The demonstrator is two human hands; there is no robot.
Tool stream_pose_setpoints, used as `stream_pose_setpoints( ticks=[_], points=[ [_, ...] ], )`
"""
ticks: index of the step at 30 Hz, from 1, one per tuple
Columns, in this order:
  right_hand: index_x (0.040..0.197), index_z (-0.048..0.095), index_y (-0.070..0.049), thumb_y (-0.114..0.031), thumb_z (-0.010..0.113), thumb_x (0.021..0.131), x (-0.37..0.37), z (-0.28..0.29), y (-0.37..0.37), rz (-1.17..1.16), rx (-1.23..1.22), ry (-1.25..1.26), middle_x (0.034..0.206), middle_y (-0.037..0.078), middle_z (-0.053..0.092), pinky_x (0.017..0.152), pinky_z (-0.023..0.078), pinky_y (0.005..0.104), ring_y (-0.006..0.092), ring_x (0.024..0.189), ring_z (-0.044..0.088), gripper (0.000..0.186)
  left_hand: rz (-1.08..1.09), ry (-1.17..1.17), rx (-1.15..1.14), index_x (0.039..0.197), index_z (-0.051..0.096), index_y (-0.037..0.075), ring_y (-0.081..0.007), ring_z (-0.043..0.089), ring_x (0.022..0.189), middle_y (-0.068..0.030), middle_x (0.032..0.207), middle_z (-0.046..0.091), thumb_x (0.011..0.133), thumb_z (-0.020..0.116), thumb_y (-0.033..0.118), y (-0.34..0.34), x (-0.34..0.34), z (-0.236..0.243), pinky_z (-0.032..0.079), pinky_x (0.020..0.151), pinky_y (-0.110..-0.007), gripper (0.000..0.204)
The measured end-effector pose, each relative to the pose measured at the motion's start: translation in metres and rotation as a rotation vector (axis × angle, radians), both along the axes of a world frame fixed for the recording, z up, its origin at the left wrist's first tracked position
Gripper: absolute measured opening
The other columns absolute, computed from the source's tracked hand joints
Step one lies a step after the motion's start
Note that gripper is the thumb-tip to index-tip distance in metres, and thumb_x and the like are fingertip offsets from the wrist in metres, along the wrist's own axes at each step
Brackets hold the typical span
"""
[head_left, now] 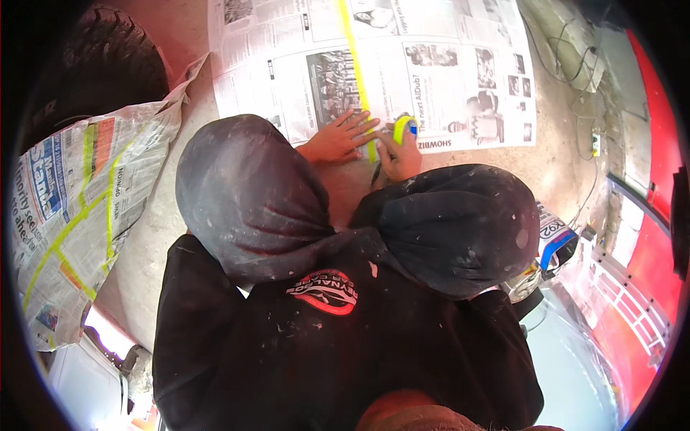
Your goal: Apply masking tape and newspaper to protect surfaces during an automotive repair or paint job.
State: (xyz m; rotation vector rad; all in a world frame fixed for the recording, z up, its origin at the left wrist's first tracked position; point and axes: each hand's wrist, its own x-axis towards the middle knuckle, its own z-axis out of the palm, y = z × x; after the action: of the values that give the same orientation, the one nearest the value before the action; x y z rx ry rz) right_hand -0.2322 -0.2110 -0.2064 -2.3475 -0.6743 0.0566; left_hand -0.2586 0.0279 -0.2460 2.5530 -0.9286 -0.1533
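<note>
Newspaper sheets [445, 65] lie spread on a pale concrete floor ahead of my knees. A strip of yellow-green tape [353, 57] runs down the seam between two sheets. My left hand [338, 136] lies flat, fingers spread, on the lower edge of the paper, next to the tape. My right hand [399, 154] grips a roll of yellow-green tape [404, 128] at the strip's lower end. My knees in dark, paint-flecked trousers [244, 187] hide the floor below the hands.
A tyre [100, 65] stands at the upper left, with newspaper taped in yellow-green [79, 208] draped beside it. Cables [575, 65] lie at the upper right. A red panel [661, 136] runs along the right edge. A small can [525, 284] sits by my right knee.
</note>
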Motion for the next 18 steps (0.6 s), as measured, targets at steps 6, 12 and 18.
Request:
stream_pose_setpoints(
  ticks=[6, 12, 18],
  points=[
    [0.134, 0.065, -0.011, -0.023, 0.065, 0.099, 0.058, 0.027, 0.023, -0.106, 0.243, 0.145, 0.107, 0.015, 0.069, 0.071, 0.054, 0.032, 0.0197, 0.075, 0.064, 0.037, 0.198, -0.051, 0.032, 0.16, 0.038, 0.022, -0.0328, 0.026, 0.154, -0.0079, 0.169, 0.028, 0.097, 0.063, 0.039, -0.005, 0.031, 0.011, 0.021, 0.124, -0.058, 0.069],
    [0.154, 0.039, -0.003, -0.016, 0.045, 0.101, 0.111, 0.066, 0.039, -0.093, 0.715, 0.931, 0.091, 0.009, 0.068, 0.062, 0.045, 0.0238, 0.0101, 0.065, 0.051, 0.055, 0.452, 0.202, -0.346, 0.145, 0.058, 0.014, -0.032, 0.056, 0.13, -0.0125, 0.145, 0.058, 0.101, 0.062, 0.026, 0.018, 0.081, 0.057, 0.043, 0.111, -0.043, 0.046],
    [0.159, 0.03, -0.004, -0.008, 0.042, 0.097, 0.099, 0.074, 0.053, 0.085, 0.624, 0.856, 0.088, 0.009, 0.068, 0.066, 0.046, 0.0243, 0.0105, 0.068, 0.053, 0.063, 0.706, 0.584, -1.021, 0.125, 0.071, -0.001, -0.0126, 0.068, 0.092, -0.0072, 0.111, 0.071, 0.102, 0.066, 0.024, 0.014, 0.094, 0.09, 0.055, 0.081, -0.031, 0.034]
  ],
)
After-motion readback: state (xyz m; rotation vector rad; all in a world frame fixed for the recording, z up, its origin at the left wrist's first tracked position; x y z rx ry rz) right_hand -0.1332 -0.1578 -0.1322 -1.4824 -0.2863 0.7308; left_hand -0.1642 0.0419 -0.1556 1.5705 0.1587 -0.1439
